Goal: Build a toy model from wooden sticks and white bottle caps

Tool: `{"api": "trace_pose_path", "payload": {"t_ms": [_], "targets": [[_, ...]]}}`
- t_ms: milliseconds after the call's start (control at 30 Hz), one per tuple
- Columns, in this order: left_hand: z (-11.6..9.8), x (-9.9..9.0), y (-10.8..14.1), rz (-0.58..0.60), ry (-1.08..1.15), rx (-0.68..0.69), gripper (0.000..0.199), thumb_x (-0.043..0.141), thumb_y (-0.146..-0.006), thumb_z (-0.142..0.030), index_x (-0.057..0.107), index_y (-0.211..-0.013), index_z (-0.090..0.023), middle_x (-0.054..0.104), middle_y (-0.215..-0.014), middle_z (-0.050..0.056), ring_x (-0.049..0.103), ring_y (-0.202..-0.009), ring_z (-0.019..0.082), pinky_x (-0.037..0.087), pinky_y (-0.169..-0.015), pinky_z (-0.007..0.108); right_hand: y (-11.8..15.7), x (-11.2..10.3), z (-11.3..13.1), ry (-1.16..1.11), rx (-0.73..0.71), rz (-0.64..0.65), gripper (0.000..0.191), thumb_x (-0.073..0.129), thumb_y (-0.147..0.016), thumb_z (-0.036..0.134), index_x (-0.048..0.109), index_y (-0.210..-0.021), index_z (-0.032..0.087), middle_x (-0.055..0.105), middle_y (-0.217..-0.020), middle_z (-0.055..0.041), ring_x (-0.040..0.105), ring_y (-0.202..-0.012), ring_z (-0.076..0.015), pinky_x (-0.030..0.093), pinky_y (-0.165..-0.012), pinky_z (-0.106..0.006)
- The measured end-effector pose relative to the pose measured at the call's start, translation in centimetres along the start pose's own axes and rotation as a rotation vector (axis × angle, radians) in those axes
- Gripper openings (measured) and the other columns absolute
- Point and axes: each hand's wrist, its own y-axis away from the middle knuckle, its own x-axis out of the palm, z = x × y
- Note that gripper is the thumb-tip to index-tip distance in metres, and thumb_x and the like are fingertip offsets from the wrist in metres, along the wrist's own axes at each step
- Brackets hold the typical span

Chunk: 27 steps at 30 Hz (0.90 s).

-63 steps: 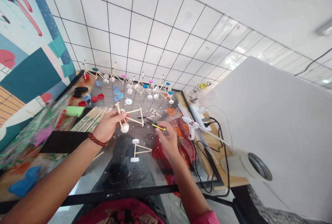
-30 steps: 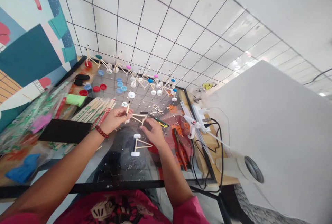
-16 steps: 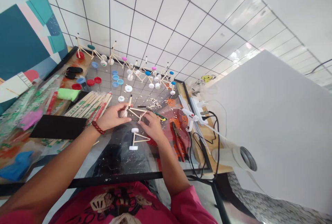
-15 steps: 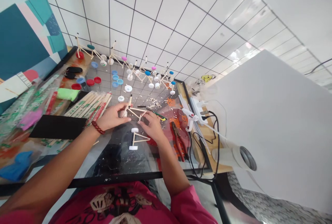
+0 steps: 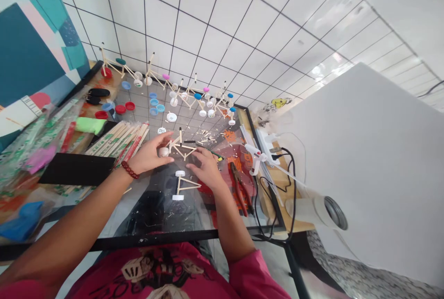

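Over the glass table point(image 5: 156, 216), the left hand point(image 5: 147, 156), wearing a red bead bracelet point(image 5: 130, 170), lies half open, palm down, its fingertips at the white cap point(image 5: 163, 151) of a wooden stick frame point(image 5: 179, 147), grip unclear; the right hand point(image 5: 205, 167) is open, fingers spread, just beside the frame.

On the glass tabletop point(image 5: 149, 216) before me, a stick-and-cap model point(image 5: 182, 187) lies nearest. Pliers point(image 5: 239, 195) lie to my right, with a glue gun point(image 5: 255, 158) past them on a wooden ledge point(image 5: 274, 192). Bundled wooden sticks point(image 5: 121, 141) lie left, and more models point(image 5: 166, 91) stand beyond.
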Motion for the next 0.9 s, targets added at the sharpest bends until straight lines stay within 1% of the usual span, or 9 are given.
{"api": "trace_pose_path", "payload": {"t_ms": [133,333,400,467,567,633,733,833,900], "targets": [[-0.3,-0.2,0.0,0.006,-0.012,0.004,0.096,0.097,-0.055,-0.035,0.065,-0.144,-0.024,0.073,-0.139,0.013,0.067,-0.133,0.036,0.048,-0.120,0.053,0.1,-0.2,0.3,0.049,-0.019,-0.021,0.033,0.079,-0.090,0.034,0.078,-0.123,0.031,0.070,-0.142,-0.0119,0.062,-0.133,-0.0347,0.044,-0.108,-0.057],[-0.8,-0.4,0.1,-0.017,-0.121,0.041,0.090,0.095,-0.060,-0.039,0.065,-0.144,-0.023,0.074,-0.138,0.014,0.066,-0.133,0.036,0.048,-0.120,0.054,0.1,0.2,0.9,0.108,-0.039,-0.105,0.026,0.076,-0.095,0.036,0.076,-0.120,0.030,0.070,-0.140,-0.0135,0.061,-0.130,-0.0359,0.040,-0.108,-0.060],[-0.9,-0.3,0.2,-0.032,-0.121,0.027,0.085,0.095,-0.061,-0.041,0.069,-0.139,-0.021,0.075,-0.138,0.015,0.067,-0.132,0.037,0.048,-0.119,0.054,0.1,0.4,1.0,0.087,-0.032,-0.113,0.021,0.072,-0.098,0.035,0.077,-0.117,0.029,0.071,-0.139,-0.0123,0.062,-0.129,-0.0356,0.039,-0.108,-0.058],[-0.9,-0.2,0.2,-0.049,-0.091,0.006,0.074,0.096,-0.060,-0.043,0.076,-0.128,-0.020,0.077,-0.134,0.014,0.070,-0.126,0.037,0.051,-0.116,0.054,0.0,0.5,1.0,0.056,-0.016,-0.117,0.017,0.066,-0.102,0.032,0.078,-0.113,0.028,0.072,-0.138,-0.0109,0.062,-0.130,-0.0344,0.039,-0.107,-0.056],[-0.7,0.0,0.1,-0.074,-0.016,-0.018,0.064,0.099,-0.058,-0.042,0.082,-0.115,-0.021,0.081,-0.122,0.013,0.074,-0.115,0.035,0.054,-0.113,0.053,0.0,0.5,1.2,0.000,0.017,-0.138,0.020,0.061,-0.103,0.026,0.079,-0.109,0.029,0.075,-0.135,-0.0093,0.064,-0.128,-0.0311,0.039,-0.106,-0.054],[-0.5,0.1,0.0,-0.079,0.041,-0.031,0.066,0.100,-0.056,-0.039,0.081,-0.116,-0.021,0.082,-0.120,0.012,0.075,-0.114,0.034,0.055,-0.112,0.053,0.0,0.4,1.4,-0.039,0.022,-0.170,0.021,0.060,-0.102,0.026,0.080,-0.108,0.029,0.076,-0.133,-0.0087,0.065,-0.127,-0.0298,0.039,-0.106,-0.053],[-0.3,0.2,0.0,-0.076,0.095,-0.050,0.074,0.101,-0.053,-0.037,0.078,-0.121,-0.019,0.080,-0.123,0.013,0.075,-0.116,0.033,0.056,-0.111,0.052,0.0,0.3,1.6,-0.084,0.010,-0.212,0.021,0.060,-0.102,0.029,0.081,-0.105,0.029,0.078,-0.129,-0.0085,0.066,-0.126,-0.0292,0.039,-0.106,-0.052],[-0.3,0.2,0.1,-0.049,0.099,-0.044,0.080,0.101,-0.053,-0.037,0.075,-0.126,-0.019,0.079,-0.126,0.014,0.074,-0.117,0.033,0.056,-0.110,0.053,0.0,0.3,1.8,-0.108,0.016,-0.225,0.020,0.061,-0.101,0.030,0.081,-0.102,0.029,0.079,-0.126,-0.0083,0.067,-0.126,-0.0292,0.038,-0.108,-0.052],[-0.4,0.0,0.1,-0.024,0.073,-0.018,0.084,0.101,-0.054,-0.039,0.073,-0.131,-0.019,0.078,-0.131,0.015,0.073,-0.121,0.035,0.054,-0.113,0.055,0.0,0.3,1.8,-0.124,0.027,-0.226,0.020,0.061,-0.101,0.030,0.081,-0.101,0.029,0.079,-0.124,-0.0079,0.067,-0.126,-0.0289,0.038,-0.109,-0.052]]}}
